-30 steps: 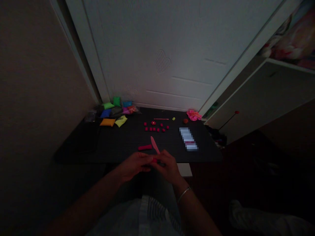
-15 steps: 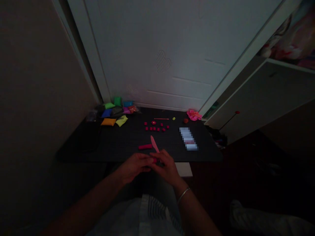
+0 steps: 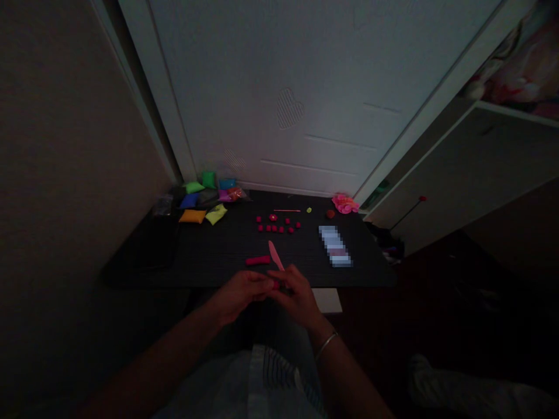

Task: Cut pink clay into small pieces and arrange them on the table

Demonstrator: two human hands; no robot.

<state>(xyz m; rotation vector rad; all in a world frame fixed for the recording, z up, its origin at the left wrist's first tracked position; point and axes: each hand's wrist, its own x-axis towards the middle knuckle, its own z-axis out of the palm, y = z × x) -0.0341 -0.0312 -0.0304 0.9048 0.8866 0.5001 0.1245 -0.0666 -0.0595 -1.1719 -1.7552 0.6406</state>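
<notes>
Both hands meet at the near edge of the dark table (image 3: 209,256), fingers closed around a small pink-red piece of clay (image 3: 275,284). My left hand (image 3: 244,294) pinches it from the left; my right hand (image 3: 296,295) grips it from the other side. Just beyond my right fingers lies a pink plastic knife (image 3: 275,255), its near end hidden behind them. A pink-red clay roll (image 3: 258,261) rests left of the knife. Farther back, several small pink-red clay pieces (image 3: 274,228) sit in loose rows, among them a flower-like one (image 3: 273,217) with a pale centre.
Coloured clay packets (image 3: 193,216) pile up at the back left. A thin pink stick (image 3: 287,210), a yellow-green bit (image 3: 309,210), a reddish-brown ball (image 3: 331,214) and a pink ruffled thing (image 3: 345,203) lie along the back. A blurred-out bright rectangle (image 3: 335,246) lies at right.
Barely anything differs: my fingers shift slightly around the clay piece, and the camera view moves a touch. The things on the table stay in place.
</notes>
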